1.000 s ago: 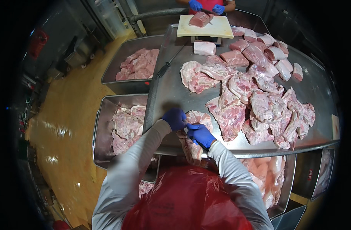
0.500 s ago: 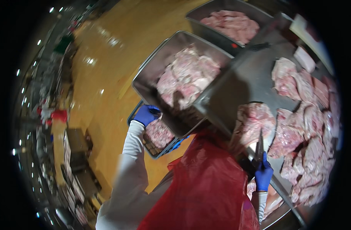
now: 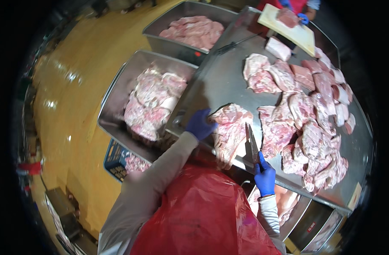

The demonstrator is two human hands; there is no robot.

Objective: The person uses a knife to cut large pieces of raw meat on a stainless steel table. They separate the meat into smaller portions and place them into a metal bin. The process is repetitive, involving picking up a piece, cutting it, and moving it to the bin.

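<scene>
Both hands were busy: my left hand (image 3: 199,124) pressed the meat slab (image 3: 229,127) at centre frame, my right hand (image 3: 264,177) gripped the knife (image 3: 251,143). Bins at left held finished cuts; a large pile (image 3: 307,127) remained on the table (image 3: 215,78).

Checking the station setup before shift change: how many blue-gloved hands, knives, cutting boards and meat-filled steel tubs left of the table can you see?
Blue-gloved hands: 4 (left hand, right hand, two co-worker hands)
Knives: 1 (knife)
Cutting boards: 1 (cutting board)
Steel tubs: 2 (near tub, far tub)
Total: 8
</scene>
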